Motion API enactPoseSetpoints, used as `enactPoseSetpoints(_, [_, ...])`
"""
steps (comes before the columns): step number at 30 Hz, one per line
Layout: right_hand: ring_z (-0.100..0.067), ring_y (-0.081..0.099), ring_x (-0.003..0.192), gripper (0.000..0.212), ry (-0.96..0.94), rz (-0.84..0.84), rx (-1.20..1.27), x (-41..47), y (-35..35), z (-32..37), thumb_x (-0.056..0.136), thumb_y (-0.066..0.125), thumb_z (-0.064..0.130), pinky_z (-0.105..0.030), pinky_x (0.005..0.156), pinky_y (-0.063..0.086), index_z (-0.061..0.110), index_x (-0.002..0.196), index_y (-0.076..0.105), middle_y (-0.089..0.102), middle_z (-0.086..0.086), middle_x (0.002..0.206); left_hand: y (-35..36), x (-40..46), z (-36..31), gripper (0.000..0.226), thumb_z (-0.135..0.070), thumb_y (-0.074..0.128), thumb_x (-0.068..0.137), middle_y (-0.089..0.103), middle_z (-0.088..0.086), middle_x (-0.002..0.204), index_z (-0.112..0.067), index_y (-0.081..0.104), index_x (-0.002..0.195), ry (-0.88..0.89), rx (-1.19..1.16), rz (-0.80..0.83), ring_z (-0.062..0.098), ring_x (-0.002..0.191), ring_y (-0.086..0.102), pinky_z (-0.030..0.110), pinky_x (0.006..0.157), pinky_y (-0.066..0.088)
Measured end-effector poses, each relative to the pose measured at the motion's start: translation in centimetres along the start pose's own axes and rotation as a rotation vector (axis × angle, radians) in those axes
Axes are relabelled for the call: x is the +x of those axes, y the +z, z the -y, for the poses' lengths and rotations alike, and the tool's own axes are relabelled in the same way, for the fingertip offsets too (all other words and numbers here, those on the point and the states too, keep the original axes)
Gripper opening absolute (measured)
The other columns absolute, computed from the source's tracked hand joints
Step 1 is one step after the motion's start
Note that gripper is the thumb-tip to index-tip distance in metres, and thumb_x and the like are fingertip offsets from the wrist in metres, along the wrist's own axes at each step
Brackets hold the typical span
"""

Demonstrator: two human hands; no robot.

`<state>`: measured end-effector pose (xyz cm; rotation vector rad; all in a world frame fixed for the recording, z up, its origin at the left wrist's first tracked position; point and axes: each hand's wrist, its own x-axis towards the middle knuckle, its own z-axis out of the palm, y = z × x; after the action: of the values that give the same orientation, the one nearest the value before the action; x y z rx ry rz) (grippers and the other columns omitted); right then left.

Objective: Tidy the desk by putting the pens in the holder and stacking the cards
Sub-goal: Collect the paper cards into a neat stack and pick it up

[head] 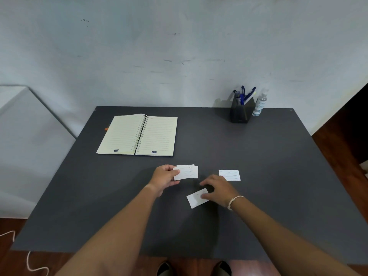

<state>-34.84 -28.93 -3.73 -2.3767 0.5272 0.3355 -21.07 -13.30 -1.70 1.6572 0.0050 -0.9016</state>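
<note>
Head view: left hand [165,177] pinches small card stack [187,172], held near tabletop [258,156] centre. Right hand [218,189], fingers curled, presses loose card [196,198] at its 8 o'clock; card long axis runs 8–2 o'clock. Last card [229,174] lies just past right hand at 1 o'clock, long axis roughly 9–3. Pens [244,95] already upright in holder [240,113], far right.

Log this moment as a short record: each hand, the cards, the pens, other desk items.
left hand: holds small stack of cards
right hand: fingers on loose card
remaining card: flat on desk, untouched
pens: upright in holder
other: open notebook, sanitizer bottle beside holder
</note>
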Motion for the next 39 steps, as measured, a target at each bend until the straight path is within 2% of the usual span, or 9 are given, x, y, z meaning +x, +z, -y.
enactPoseSetpoints(2, [-0.017,0.039,0.119,0.054,-0.045,0.029,-0.121,-0.4,0.6,-0.2,0.074,0.069,0.043,-0.027,0.103,0.032,0.03,0.125,0.056,0.046,0.006,0.129,-0.1,0.0,0.0,0.005,-0.002,0.056,0.089,0.062,0.015,0.104,-0.007,0.055,0.09,-0.001,-0.008,0.0,0.019,0.08,0.063,0.027,0.071,0.056])
enactPoseSetpoints(5, [-0.017,0.04,0.118,0.06,-0.053,-0.049,-0.207,-0.6,1.5,-0.3,0.072,0.068,0.049,-0.029,0.101,0.033,0.031,0.128,0.053,0.044,0.007,0.13,-0.3,-0.2,0.1,0.006,-0.001,0.056,0.089,0.062,0.017,0.108,-0.006,0.055,0.092,-0.013,-0.009,0.0,0.026,0.09,0.062,0.031,0.076,0.055])
enactPoseSetpoints(10, [-0.017,0.043,0.112,0.051,-0.033,-0.168,-0.192,-0.3,2.5,-0.2,0.075,0.066,0.044,-0.027,0.095,0.035,0.026,0.121,0.056,0.048,0.005,0.124,-0.6,-0.4,0.5,0.014,-0.001,0.056,0.089,0.062,0.018,0.112,-0.003,0.053,0.102,-0.036,-0.005,0.003,0.028,0.095,0.061,0.033,0.078,0.055])
enactPoseSetpoints(19, [-0.019,0.044,0.107,0.035,-0.031,-0.247,-0.186,0.0,3.2,-0.2,0.08,0.063,0.039,-0.026,0.09,0.034,0.022,0.11,0.062,0.052,0.003,0.119,-1.2,-0.7,1.1,0.012,-0.001,0.055,0.089,0.062,0.016,0.11,-0.004,0.053,0.101,-0.064,0.002,-0.004,0.027,0.095,0.061,0.032,0.078,0.054])
enactPoseSetpoints(25, [-0.018,0.047,0.105,0.028,-0.001,-0.239,-0.03,0.4,2.4,0.0,0.081,0.065,0.029,-0.026,0.09,0.037,0.017,0.106,0.064,0.054,0.0,0.112,-1.4,-0.9,1.2,0.016,-0.001,0.055,0.089,0.062,0.017,0.11,-0.003,0.055,0.106,-0.081,-0.006,0.038,0.026,0.092,0.062,0.031,0.078,0.054])
enactPoseSetpoints(30, [-0.022,0.055,0.094,0.012,0.097,-0.276,0.163,0.8,1.4,-0.1,0.084,0.062,0.014,-0.024,0.079,0.039,0.008,0.094,0.061,0.055,-0.003,0.098,-1.2,-0.7,0.8,0.02,-0.001,0.053,0.09,0.063,0.015,0.109,-0.003,0.055,0.11,-0.089,-0.014,0.081,0.019,0.082,0.063,0.033,0.081,0.054])
enactPoseSetpoints(33, [-0.022,0.055,0.102,0.027,0.113,-0.24,0.159,0.6,1.6,-0.3,0.084,0.063,0.018,-0.026,0.087,0.042,0.013,0.11,0.06,0.054,-0.003,0.111,-1.1,-0.5,0.5,0.022,-0.001,0.053,0.09,0.063,0.015,0.109,-0.003,0.054,0.112,-0.085,-0.011,0.081,0.018,0.081,0.063,0.03,0.077,0.054])
enactPoseSetpoints(36, [-0.02,0.053,0.106,0.048,0.112,-0.24,0.172,0.6,2.1,0.1,0.081,0.065,0.027,-0.028,0.092,0.044,0.022,0.128,0.053,0.05,-0.001,0.118,-1.1,-0.5,0.5,0.025,0.0,0.053,0.09,0.062,0.016,0.11,-0.001,0.054,0.114,-0.089,-0.009,0.072,0.019,0.082,0.062,0.035,0.082,0.054])
enactPoseSetpoints(39, [-0.02,0.05,0.111,0.057,0.127,-0.219,0.101,0.9,2.4,0.4,0.082,0.064,0.032,-0.03,0.097,0.043,0.025,0.136,0.046,0.045,-0.002,0.123,-1.1,-0.6,0.6,0.021,0.0,0.053,0.09,0.062,0.016,0.111,-0.003,0.054,0.111,-0.093,-0.014,0.063,0.023,0.087,0.062,0.034,0.08,0.054])
